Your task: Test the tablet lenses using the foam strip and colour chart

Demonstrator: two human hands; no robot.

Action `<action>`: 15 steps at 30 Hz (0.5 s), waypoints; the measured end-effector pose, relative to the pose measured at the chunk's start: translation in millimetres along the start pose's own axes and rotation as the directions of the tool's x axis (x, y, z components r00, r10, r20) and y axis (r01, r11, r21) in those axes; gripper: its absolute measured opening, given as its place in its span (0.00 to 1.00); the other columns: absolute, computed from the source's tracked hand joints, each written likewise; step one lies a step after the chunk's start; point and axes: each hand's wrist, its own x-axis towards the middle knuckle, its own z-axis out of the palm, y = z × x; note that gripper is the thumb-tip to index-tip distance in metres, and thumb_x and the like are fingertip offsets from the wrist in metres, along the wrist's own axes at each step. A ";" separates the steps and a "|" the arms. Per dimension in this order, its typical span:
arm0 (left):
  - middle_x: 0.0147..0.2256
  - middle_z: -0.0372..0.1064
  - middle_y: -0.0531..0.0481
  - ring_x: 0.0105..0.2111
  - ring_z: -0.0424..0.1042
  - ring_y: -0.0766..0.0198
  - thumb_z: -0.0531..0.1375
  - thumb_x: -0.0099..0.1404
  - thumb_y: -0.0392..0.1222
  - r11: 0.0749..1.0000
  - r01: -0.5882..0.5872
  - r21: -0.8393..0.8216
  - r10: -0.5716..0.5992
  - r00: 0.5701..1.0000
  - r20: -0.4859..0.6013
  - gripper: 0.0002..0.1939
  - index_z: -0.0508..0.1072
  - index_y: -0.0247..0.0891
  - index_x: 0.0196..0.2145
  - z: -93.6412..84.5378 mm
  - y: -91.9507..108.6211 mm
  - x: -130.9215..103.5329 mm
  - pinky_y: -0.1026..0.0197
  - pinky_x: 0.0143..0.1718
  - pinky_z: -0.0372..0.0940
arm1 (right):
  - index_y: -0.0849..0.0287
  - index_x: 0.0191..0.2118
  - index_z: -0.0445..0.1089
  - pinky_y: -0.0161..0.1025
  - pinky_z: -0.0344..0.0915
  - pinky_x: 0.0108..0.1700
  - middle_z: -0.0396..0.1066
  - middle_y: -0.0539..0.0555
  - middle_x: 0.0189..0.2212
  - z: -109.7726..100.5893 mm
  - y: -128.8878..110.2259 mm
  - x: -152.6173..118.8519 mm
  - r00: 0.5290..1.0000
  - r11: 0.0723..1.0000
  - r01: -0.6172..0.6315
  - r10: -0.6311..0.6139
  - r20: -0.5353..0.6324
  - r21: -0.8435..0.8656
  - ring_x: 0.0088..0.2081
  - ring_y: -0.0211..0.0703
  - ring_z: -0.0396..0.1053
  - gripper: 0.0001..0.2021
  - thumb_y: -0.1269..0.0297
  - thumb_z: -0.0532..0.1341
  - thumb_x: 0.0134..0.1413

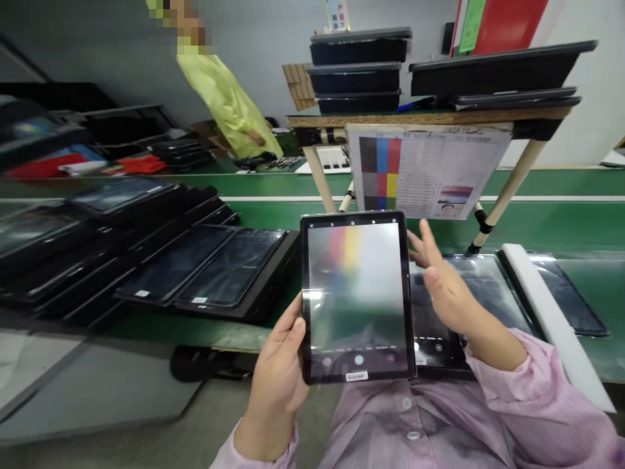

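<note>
A black-framed tablet (357, 296) is held upright in front of me, its screen showing a blurred camera picture with coloured patches and a round button at the bottom. My left hand (280, 361) grips its lower left edge, thumb on the frame. Just off the tablet's right edge is my right hand (452, 293), raised with its fingers apart and nothing in it. Behind that hand, another tablet (437, 348) lies on the table with its screen lit. A printed chart (430, 172) with colour blocks and text hangs from the shelf beyond.
Stacked tablets (209, 264) fill the left of the green table (263, 212). A white foam strip (556, 319) lies at the right beside more tablets. Black trays (359, 78) stand on the wooden shelf (434, 117). A person in yellow (222, 104) is at the back.
</note>
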 end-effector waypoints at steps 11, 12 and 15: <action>0.43 0.84 0.38 0.45 0.83 0.47 0.73 0.55 0.49 0.929 0.111 0.352 -0.106 0.994 -0.033 0.33 0.80 0.34 0.57 -50.7 -3.7 75.7 0.46 0.52 0.76 | 0.53 0.57 0.80 0.73 0.45 0.72 0.64 0.62 0.71 -51.1 88.8 58.1 0.865 0.290 -0.285 0.487 -0.116 -0.914 0.75 0.66 0.52 0.26 0.50 0.48 0.75; 0.42 0.84 0.38 0.46 0.83 0.47 0.72 0.57 0.49 0.921 0.086 0.380 -0.082 0.996 -0.026 0.30 0.82 0.34 0.55 -50.3 -8.3 80.1 0.45 0.54 0.75 | 0.54 0.55 0.81 0.74 0.45 0.71 0.66 0.63 0.70 -51.1 95.3 61.3 0.856 0.283 -0.289 0.504 -0.114 -0.915 0.74 0.67 0.53 0.26 0.50 0.48 0.75; 0.44 0.83 0.37 0.52 0.80 0.45 0.67 0.61 0.54 0.861 -0.045 0.507 0.046 0.999 0.011 0.24 0.84 0.36 0.49 -49.7 -12.2 86.9 0.41 0.61 0.69 | 0.54 0.53 0.82 0.72 0.48 0.70 0.67 0.63 0.69 -51.9 107.1 66.9 0.837 0.266 -0.265 0.540 -0.085 -0.927 0.72 0.65 0.57 0.28 0.49 0.46 0.75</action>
